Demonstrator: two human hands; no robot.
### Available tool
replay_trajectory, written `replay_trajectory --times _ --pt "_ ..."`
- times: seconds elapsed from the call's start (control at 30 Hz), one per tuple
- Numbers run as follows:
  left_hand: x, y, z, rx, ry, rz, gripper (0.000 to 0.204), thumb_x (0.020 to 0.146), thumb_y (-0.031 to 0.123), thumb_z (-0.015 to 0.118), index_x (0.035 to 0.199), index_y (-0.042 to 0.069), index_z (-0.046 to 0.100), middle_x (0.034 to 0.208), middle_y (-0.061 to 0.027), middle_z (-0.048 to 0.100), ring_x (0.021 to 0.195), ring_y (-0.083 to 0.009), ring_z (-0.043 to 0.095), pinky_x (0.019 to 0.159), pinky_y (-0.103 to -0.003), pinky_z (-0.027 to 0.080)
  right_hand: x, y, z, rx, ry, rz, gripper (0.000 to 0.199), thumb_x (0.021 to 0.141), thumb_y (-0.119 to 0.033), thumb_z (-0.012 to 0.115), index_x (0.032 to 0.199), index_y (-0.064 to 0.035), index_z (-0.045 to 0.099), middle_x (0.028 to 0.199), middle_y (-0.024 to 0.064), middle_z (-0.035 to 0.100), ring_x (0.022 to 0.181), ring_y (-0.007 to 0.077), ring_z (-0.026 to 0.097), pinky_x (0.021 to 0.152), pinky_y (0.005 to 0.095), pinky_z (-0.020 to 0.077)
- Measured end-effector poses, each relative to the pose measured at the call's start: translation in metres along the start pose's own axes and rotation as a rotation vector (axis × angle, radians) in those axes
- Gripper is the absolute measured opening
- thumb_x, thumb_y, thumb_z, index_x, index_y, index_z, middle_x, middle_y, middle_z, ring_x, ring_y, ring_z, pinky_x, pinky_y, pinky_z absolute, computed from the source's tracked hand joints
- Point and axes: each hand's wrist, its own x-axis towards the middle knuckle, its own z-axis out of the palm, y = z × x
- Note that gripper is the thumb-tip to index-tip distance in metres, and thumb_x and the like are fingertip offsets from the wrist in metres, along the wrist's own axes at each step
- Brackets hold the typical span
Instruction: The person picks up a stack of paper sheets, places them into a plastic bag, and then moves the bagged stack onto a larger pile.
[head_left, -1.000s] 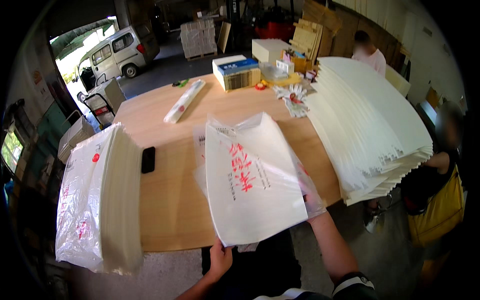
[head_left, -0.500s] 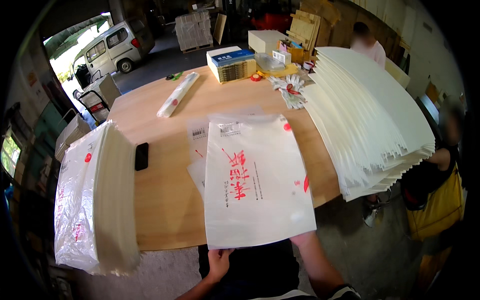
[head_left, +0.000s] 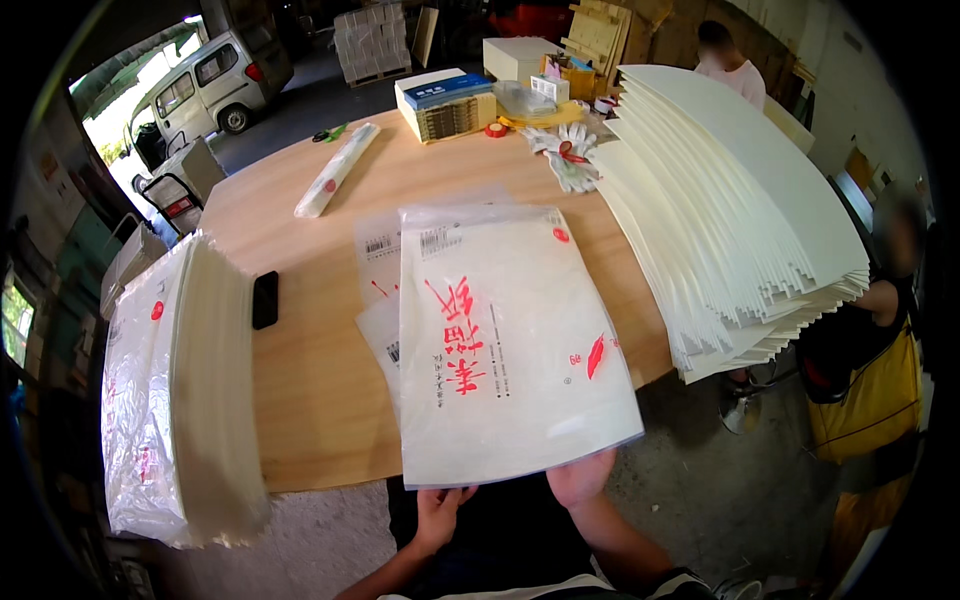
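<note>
A white plastic bag (head_left: 520, 400) printed in red, which looks filled with flat white sheets, lies tilted over the table's near edge. My left hand (head_left: 437, 518) is closed on its near left corner, the thumb side showing below the rim. Under the near right part of the bag, my right hand (head_left: 582, 482) holds it from below, its fingertips hidden. Beneath the bag's left side, more clear printed bags (head_left: 378, 330) lie flat on the wooden table (head_left: 310, 400).
A plastic-wrapped paper stack (head_left: 150, 400) stands left, beside a black phone (head_left: 265, 300). Right rises a tall fanned stack of white sheets (head_left: 720, 220). Farther back are a wrapped roll (head_left: 338, 172), gloves (head_left: 565, 155) and a boxed stack (head_left: 450, 110). Two people are at the right.
The bag's near edge has swung slightly right and its clear rim now shows. My right hand has shifted left and farther under the bag. The whole view has moved a little.
</note>
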Motion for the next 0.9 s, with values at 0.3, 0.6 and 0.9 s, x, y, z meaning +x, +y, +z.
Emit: replay_trajectory --times 0.3,0.6,0.9 --pt "-0.031 0.097 0.011 0.99 -0.618 0.352 0.024 0.082 0.017 0.077 0.105 0.008 0.073 0.099 -0.0076 0.073 0.089 -0.0245 0.071 0.082 -0.035 0.056 -0.03 0.029 -0.061 -0.183 0.024 0.268 0.058 0.099 -0.032 0.059 0.145 -0.0107 0.032 0.14 0.0098 0.048 0.124 0.0282 0.053 0.097 0.0458 0.0475" --pt "0.065 0.095 0.069 1.432 -0.677 0.751 0.029 0.079 0.024 0.075 0.104 0.01 0.068 0.096 -0.0061 0.068 0.09 -0.0257 0.066 0.079 -0.038 0.052 -0.032 0.02 -0.051 -0.235 0.009 0.21 0.058 0.088 -0.009 0.073 0.136 -0.0079 0.042 0.129 0.0091 0.056 0.119 0.0236 0.056 0.1 0.0405 0.0482" --pt "0.065 0.092 0.089 1.261 -0.476 0.832 0.011 0.081 0.006 0.07 0.084 0.005 0.059 0.079 -0.0082 0.064 0.074 -0.0287 0.065 0.061 -0.037 0.052 -0.032 0.02 -0.047 -0.254 0.124 0.241 0.05 0.088 -0.004 0.069 0.132 -0.0076 0.046 0.125 0.0078 0.058 0.112 0.0222 0.06 0.09 0.0397 0.0535"
